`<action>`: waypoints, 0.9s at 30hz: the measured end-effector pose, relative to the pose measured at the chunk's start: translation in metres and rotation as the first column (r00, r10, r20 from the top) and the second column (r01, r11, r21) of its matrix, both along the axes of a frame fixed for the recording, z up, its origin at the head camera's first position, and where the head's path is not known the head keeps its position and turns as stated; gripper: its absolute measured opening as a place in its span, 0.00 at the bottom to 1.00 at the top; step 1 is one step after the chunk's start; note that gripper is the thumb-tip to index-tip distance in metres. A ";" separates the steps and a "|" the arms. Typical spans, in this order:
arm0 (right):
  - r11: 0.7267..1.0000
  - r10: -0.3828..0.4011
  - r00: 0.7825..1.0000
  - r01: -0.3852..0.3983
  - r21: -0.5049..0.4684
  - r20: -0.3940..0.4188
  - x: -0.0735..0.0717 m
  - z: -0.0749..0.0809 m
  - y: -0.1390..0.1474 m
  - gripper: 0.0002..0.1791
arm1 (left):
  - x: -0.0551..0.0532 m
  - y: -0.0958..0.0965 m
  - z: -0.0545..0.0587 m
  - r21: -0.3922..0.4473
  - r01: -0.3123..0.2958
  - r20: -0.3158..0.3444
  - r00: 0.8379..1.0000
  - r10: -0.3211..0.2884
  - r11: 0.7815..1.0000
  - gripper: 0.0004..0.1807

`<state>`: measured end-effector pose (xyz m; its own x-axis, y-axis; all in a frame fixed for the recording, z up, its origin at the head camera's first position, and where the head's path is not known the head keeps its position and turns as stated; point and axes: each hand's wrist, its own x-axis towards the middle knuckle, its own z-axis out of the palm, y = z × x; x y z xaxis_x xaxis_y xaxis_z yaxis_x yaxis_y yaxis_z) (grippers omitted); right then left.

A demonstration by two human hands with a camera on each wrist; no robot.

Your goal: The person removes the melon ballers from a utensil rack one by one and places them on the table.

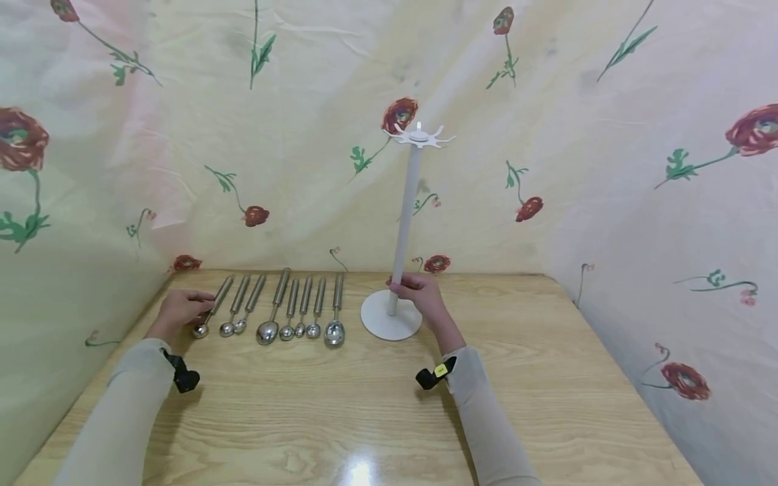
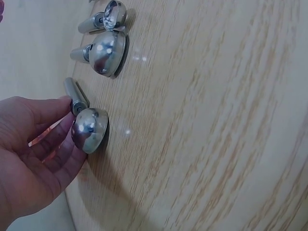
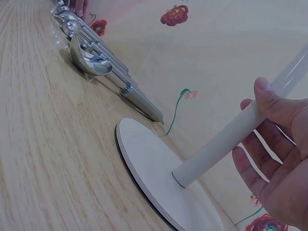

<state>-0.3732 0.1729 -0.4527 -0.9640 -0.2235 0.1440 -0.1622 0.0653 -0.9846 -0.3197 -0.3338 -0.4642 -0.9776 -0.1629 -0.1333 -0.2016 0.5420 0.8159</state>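
At the far left of the row, my left hand [image 1: 179, 312] pinches a steel melon baller [image 2: 90, 131] near the neck, thumb on one side and fingers on the other. Its round bowl faces down, close to the tabletop; whether it is lifted I cannot tell. My right hand [image 1: 423, 297] grips the lower pole of a white stand [image 3: 216, 147] between thumb and fingers. This stand is upright on a round base [image 1: 391, 331] and carries a ring of hooks [image 1: 419, 138] on top, with nothing hanging from them.
Between the hands several more steel scoops and spoons lie in a row, handles toward the back, among them a large scoop [image 1: 267, 332] and a spoon [image 1: 334, 333] nearest the stand. Flower-printed cloth [image 1: 316, 135] hangs behind the wooden table [image 1: 273, 418] and along both sides.
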 end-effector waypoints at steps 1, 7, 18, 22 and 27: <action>1.000 0.001 1.000 -0.001 -0.005 -0.001 0.000 -0.001 0.000 0.20 | 0.000 0.000 0.000 0.005 0.005 -0.006 1.000 -0.005 1.000 0.23; 1.000 0.006 1.000 -0.006 -0.013 -0.003 0.002 -0.006 0.000 0.20 | 0.006 0.000 -0.005 0.038 0.027 0.006 1.000 -0.027 0.999 0.24; 1.000 0.029 0.999 -0.029 -0.002 -0.025 0.002 -0.004 -0.005 0.20 | 0.006 -0.010 -0.010 0.082 0.033 0.027 0.999 -0.036 0.996 0.28; 1.000 0.016 1.000 -0.016 0.002 -0.026 0.000 -0.001 -0.004 0.19 | -0.001 -0.011 -0.006 0.087 0.035 0.024 0.999 -0.037 0.996 0.29; 1.000 -0.008 1.000 0.008 0.013 0.001 -0.001 0.000 0.000 0.17 | -0.006 -0.007 -0.006 0.095 0.028 0.037 0.999 -0.031 0.995 0.29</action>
